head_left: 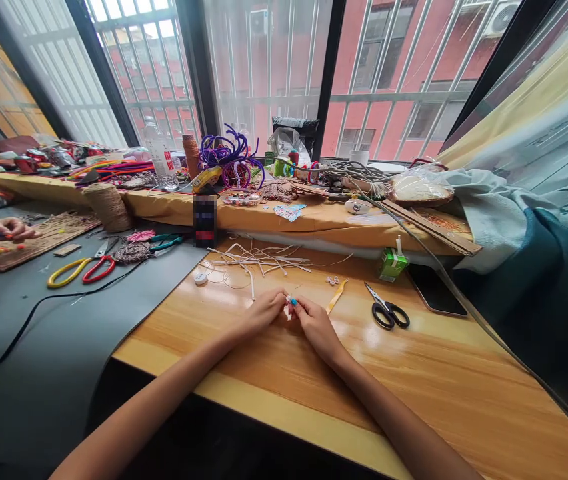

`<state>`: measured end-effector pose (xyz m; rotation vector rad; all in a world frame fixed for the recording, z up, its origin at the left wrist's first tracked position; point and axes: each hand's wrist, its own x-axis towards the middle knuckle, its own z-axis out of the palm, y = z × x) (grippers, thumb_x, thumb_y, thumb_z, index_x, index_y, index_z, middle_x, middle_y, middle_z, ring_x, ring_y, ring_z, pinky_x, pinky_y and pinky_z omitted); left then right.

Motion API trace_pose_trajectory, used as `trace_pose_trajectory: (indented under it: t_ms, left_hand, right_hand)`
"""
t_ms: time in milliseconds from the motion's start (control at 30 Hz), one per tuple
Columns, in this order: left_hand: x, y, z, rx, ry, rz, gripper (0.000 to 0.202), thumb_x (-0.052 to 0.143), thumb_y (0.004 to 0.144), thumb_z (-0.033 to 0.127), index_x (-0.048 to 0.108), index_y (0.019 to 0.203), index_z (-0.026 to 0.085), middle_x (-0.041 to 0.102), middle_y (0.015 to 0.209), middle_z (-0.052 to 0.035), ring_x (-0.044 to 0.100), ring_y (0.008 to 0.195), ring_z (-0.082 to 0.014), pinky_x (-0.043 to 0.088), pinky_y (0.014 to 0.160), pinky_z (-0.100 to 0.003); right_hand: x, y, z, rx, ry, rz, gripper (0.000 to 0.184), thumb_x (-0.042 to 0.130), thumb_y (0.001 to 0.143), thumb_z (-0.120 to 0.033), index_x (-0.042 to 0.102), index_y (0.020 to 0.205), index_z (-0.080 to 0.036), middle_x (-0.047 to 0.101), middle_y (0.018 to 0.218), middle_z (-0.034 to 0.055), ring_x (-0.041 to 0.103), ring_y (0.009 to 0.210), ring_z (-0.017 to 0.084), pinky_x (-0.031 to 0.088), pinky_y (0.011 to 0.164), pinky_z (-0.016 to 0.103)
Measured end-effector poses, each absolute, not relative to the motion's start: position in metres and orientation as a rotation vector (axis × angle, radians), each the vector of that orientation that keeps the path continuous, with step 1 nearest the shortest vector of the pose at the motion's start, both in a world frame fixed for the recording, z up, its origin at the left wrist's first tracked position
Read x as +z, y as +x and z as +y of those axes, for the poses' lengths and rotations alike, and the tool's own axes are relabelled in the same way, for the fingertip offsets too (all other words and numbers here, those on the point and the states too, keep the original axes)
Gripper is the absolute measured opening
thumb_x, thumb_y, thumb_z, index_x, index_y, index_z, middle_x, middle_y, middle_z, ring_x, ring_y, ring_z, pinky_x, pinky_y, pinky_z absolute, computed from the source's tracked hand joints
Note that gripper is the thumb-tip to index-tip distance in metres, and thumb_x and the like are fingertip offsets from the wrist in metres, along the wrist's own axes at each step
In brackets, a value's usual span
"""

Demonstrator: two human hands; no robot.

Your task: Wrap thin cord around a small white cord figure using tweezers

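Note:
Over the wooden table, my left hand [267, 312] and my right hand [318, 327] meet fingertip to fingertip. Both are closed in a pinch on a small white strip [289, 315], whose end hangs below the fingers; its exact kind is too small to tell. A bright blue spot shows at my right fingertips, and I cannot tell whether it is a nail or a bead. Beyond my hands lie loose white strips and cords [264, 259]. Close to my right hand are a yellow flat tool [337, 297] and several small pale pieces [333, 281].
Black-handled scissors [387, 311], a phone [437, 290] and a green drink carton [393, 265] stand or lie to the right. A small white round item [201, 279] lies left. Another person's hands [7, 233] work at far left, near red-and-yellow scissors [84, 268]. A cluttered ledge [164, 210] runs behind.

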<state>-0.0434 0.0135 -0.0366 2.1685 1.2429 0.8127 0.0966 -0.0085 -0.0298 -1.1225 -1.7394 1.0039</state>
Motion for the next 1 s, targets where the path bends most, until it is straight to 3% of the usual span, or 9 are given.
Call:
trace_pose_trajectory:
  t_ms: [133, 267, 467, 767, 1000]
  left_hand:
    - [-0.026, -0.049, 0.012, 0.811, 2.033, 1.163, 0.038, 0.018, 0.086, 0.027, 0.051, 0.075, 0.012, 0.052, 0.059, -0.0001, 0.05, 0.056, -0.0092, 0.042, 0.052, -0.019]
    - [-0.022, -0.049, 0.009, 0.892, 1.99, 1.173, 0.029, 0.032, 0.083, 0.032, 0.053, 0.079, 0.012, 0.056, 0.069, -0.0016, 0.05, 0.061, -0.0098, 0.042, 0.057, -0.02]
    - [-0.023, -0.049, 0.007, 1.023, 2.052, 1.229, 0.019, 0.043, 0.08, 0.026, 0.057, 0.076, 0.014, 0.057, 0.074, -0.0027, 0.051, 0.072, -0.0123, 0.04, 0.068, -0.023]
    - [-0.025, -0.051, 0.009, 0.95, 2.179, 1.23, 0.023, 0.037, 0.082, 0.019, 0.059, 0.078, 0.014, 0.062, 0.076, -0.0036, 0.055, 0.07, -0.0119, 0.042, 0.066, -0.022]
    - [-0.028, -0.061, 0.011, 0.813, 2.417, 1.173, 0.02, 0.036, 0.083, 0.017, 0.056, 0.084, 0.014, 0.056, 0.083, -0.0059, 0.052, 0.076, -0.0142, 0.041, 0.071, -0.025]
  right_hand:
    - [-0.036, 0.097, -0.004, 1.081, -1.129, -1.628, 0.028, 0.034, 0.081, -0.037, 0.048, 0.067, -0.017, 0.046, 0.057, -0.0018, 0.038, 0.048, 0.009, 0.03, 0.046, 0.022]
    - [-0.035, 0.097, -0.004, 1.124, -1.121, -1.577, 0.027, 0.038, 0.079, -0.039, 0.049, 0.068, -0.017, 0.047, 0.058, -0.0016, 0.038, 0.047, 0.008, 0.031, 0.046, 0.021]
    - [-0.032, 0.096, -0.007, 1.175, -1.116, -1.575, 0.025, 0.04, 0.078, -0.036, 0.051, 0.068, -0.016, 0.045, 0.054, -0.0032, 0.039, 0.043, 0.008, 0.031, 0.044, 0.021]
    - [-0.035, 0.096, -0.006, 1.143, -1.145, -1.6, 0.029, 0.036, 0.079, -0.039, 0.05, 0.067, -0.017, 0.042, 0.049, -0.0038, 0.039, 0.043, 0.009, 0.032, 0.044, 0.022]
    - [-0.029, 0.095, -0.006, 0.983, -1.201, -1.673, 0.019, 0.043, 0.075, -0.028, 0.054, 0.062, -0.018, 0.05, 0.057, -0.0009, 0.046, 0.059, 0.013, 0.033, 0.057, 0.023]
